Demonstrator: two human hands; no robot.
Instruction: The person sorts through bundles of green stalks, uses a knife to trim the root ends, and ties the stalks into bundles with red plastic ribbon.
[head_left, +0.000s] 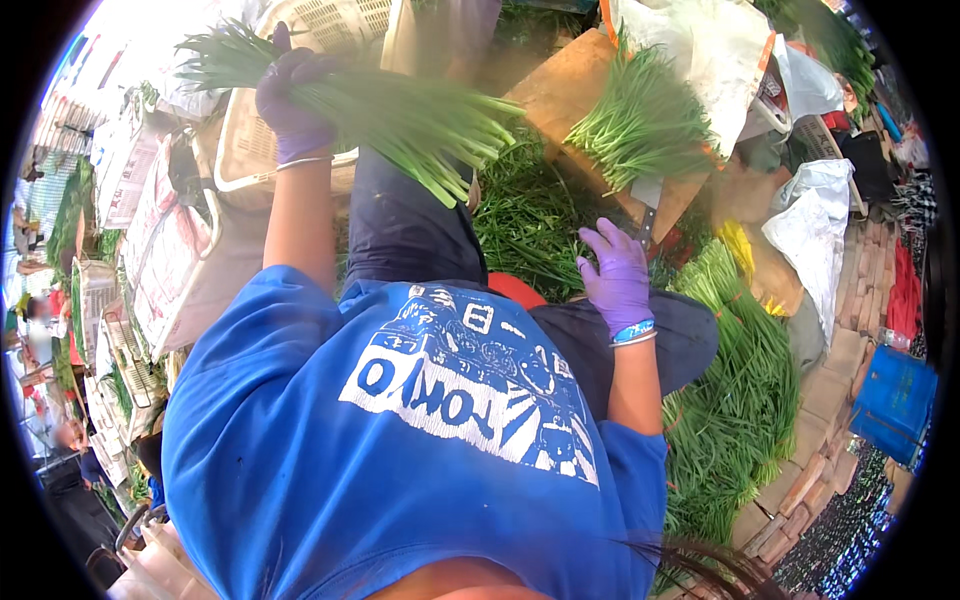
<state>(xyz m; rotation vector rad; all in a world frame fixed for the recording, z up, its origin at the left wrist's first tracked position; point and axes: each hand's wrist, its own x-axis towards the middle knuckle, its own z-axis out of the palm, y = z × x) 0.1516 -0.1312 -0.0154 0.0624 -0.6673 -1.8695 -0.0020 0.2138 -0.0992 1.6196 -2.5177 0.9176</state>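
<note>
My left hand [292, 100], in a purple glove, is closed round a bunch of garlic chives [400, 120], raised over a cream plastic crate [240, 150]. The leaf tips point left and the pale cut stems right. My right hand [614, 270], also gloved, has its fingers spread and holds nothing. Just beyond it, a knife [648, 192] with a dark handle lies at the near edge of a brown board [560, 85]. A second bunch of garlic chives [640, 115] rests on that board. Loose green leaves [530, 215] are heaped below the board, between my legs.
A large pile of garlic chives [735, 400] lies beside my right leg on the brick paving [835, 370]. White sacks [165, 250] stand at left; a white plastic bag [810, 230] and a blue container [895, 405] are at right. Other people are in the far left background.
</note>
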